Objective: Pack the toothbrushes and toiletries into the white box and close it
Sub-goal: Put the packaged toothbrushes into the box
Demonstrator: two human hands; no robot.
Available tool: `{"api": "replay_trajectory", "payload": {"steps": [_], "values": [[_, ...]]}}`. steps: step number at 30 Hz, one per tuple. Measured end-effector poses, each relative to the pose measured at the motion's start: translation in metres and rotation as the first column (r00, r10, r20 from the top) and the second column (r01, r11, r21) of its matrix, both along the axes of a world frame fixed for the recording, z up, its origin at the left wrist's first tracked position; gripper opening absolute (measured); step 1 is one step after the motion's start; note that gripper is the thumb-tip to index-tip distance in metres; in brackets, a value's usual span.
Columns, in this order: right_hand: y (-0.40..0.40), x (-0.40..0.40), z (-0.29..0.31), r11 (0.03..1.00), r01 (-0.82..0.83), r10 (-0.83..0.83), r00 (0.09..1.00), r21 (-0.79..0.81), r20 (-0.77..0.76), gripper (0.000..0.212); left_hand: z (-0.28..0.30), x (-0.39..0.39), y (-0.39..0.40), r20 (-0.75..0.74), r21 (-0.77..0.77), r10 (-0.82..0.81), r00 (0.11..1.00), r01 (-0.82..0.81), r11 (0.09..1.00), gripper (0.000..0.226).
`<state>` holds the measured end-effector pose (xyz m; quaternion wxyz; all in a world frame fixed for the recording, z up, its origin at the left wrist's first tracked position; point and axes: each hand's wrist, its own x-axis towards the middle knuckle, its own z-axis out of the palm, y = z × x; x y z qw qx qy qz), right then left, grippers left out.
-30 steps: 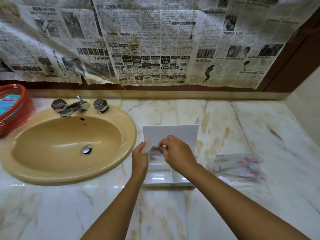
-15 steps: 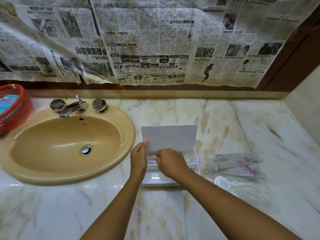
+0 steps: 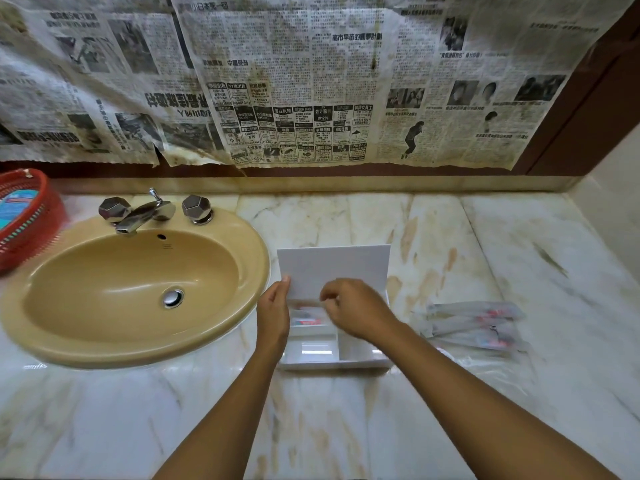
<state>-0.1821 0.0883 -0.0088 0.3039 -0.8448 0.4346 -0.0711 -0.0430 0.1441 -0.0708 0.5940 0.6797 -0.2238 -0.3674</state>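
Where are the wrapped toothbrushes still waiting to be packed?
In the head view, the clear-wrapped toothbrushes lie on the marble counter, right of the open white box, beyond the right hand.

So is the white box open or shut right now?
Open. The white box has its lid standing upright at the back, and its compartments show, a packet lying in the far one.

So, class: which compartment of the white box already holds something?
The back-left compartment, under the upright lid, holds red-marked packets; the two front compartments look empty.
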Motion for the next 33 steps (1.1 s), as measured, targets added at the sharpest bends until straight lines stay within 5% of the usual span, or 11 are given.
{"api": "replay_trajectory", "payload": {"steps": [4,8,15,20,28,33], "values": [[-0.024,-0.043,0.017,0.962,0.273,-0.270,0.960,-0.033,0.071,0.023,0.006,-0.002,0.001,-0.013,-0.013,0.005,1.000,-0.005,1.000,0.029],[-0.044,-0.088,0.013,0.892,0.445,-0.449,0.893,-0.084,-0.040,0.026,0.010,-0.007,0.001,-0.024,-0.034,0.013,1.000,-0.014,0.999,0.030],[-0.055,-0.128,-0.016,0.915,0.404,-0.362,0.824,0.004,-0.437,0.055,0.009,-0.007,-0.001,-0.015,-0.045,0.027,1.000,-0.028,0.999,0.028],[-0.052,-0.132,-0.025,0.913,0.405,-0.378,0.786,-0.054,-0.489,0.039,0.012,-0.009,0.001,-0.020,-0.054,0.025,0.999,-0.026,0.998,0.028],[-0.054,-0.125,0.001,0.839,0.494,-0.528,0.841,-0.227,-0.121,0.019,0.013,-0.010,0.001,-0.019,-0.073,0.026,0.999,-0.027,0.997,0.028],[-0.045,-0.095,0.067,0.806,0.516,-0.465,0.856,-0.291,0.227,0.011,0.010,-0.008,0.002,-0.013,-0.053,0.020,1.000,-0.021,0.998,0.026]]}}
